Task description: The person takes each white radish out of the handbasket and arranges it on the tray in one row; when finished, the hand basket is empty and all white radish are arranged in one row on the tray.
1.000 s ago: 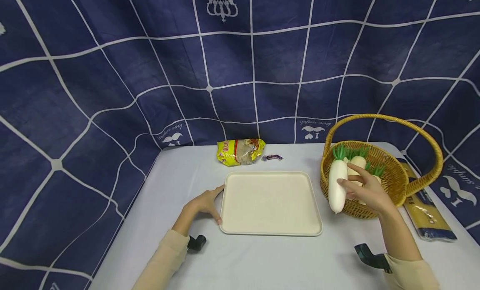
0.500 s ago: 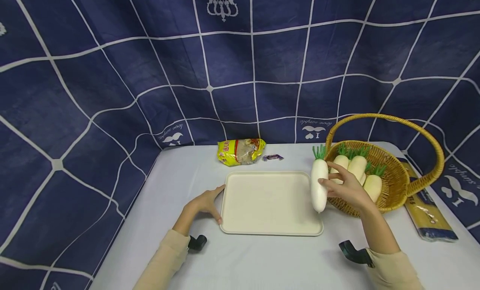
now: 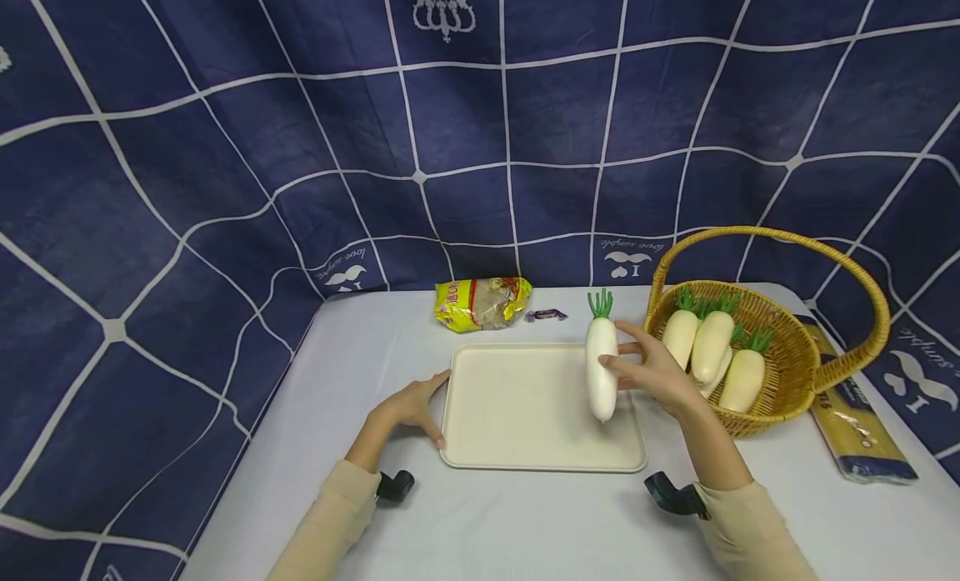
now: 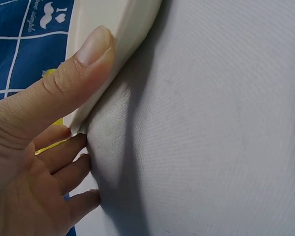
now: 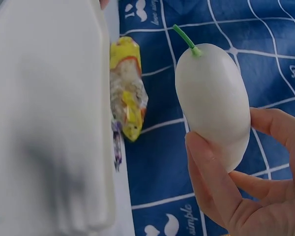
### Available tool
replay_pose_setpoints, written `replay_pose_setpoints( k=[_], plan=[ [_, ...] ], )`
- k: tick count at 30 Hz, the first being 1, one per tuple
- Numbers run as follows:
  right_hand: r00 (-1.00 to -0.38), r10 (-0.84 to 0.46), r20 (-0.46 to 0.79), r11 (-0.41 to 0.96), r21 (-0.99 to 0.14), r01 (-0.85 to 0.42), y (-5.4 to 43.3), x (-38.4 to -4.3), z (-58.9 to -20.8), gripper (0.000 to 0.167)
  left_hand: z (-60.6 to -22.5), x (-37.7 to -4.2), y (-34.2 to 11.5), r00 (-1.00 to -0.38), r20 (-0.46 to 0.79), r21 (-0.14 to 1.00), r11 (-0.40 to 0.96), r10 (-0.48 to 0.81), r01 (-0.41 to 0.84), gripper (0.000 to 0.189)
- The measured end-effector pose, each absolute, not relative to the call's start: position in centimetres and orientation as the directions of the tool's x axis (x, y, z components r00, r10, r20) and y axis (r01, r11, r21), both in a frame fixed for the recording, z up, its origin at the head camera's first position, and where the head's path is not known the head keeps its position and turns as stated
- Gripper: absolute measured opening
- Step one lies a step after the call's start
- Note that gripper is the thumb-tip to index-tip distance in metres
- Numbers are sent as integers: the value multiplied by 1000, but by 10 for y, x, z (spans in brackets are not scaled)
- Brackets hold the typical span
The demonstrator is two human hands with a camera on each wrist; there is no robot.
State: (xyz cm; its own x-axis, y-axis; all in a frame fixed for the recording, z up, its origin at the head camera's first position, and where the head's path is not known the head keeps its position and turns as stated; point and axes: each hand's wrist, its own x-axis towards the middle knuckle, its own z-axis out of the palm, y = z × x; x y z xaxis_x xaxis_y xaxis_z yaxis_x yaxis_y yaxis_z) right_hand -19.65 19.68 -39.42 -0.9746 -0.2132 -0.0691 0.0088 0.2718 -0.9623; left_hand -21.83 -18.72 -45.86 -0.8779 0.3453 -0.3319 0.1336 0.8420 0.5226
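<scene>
**White radish (image 3: pixel 601 368) held above the right side of a cream tray (image 3: pixel 525 406)**

The radish hangs in the right hand (image 3: pixel 656 373), pinched between thumb and fingertips, its green leaf stalks toward the far side and its pointed tip toward the near side. The tray lies on the white-covered table (image 3: pixel 525 523). At its left edge, the left hand (image 3: pixel 411 404) has thumb and fingers spread wide, the thumb touching the rim by the near-left corner and the fingers reaching farther along that side, without closing round it.

Right of the tray stands a wicker basket (image 3: pixel 789 360) with a tall arched handle, and several more radishes (image 3: pixel 712 348) lie inside. A gold-and-blue packet (image 3: pixel 862 435) lies just beside it, farther right. Beyond the tray's far edge are a yellow food bag (image 3: pixel 480 304) and, to its right, a small purple-wrapped candy (image 3: pixel 546 315). A navy cloth (image 3: pixel 450 131) with white lines hangs behind.
</scene>
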Motion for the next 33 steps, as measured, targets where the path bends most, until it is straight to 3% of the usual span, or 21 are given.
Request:
replay_pose_setpoints(
  k=[33],
  plan=[
    [-949, -291, -119, 185, -981, 66, 117, -218, -416, 77, -458, -215, -186, -888, -310, 533, 836, 340, 134, 127]
  ],
)
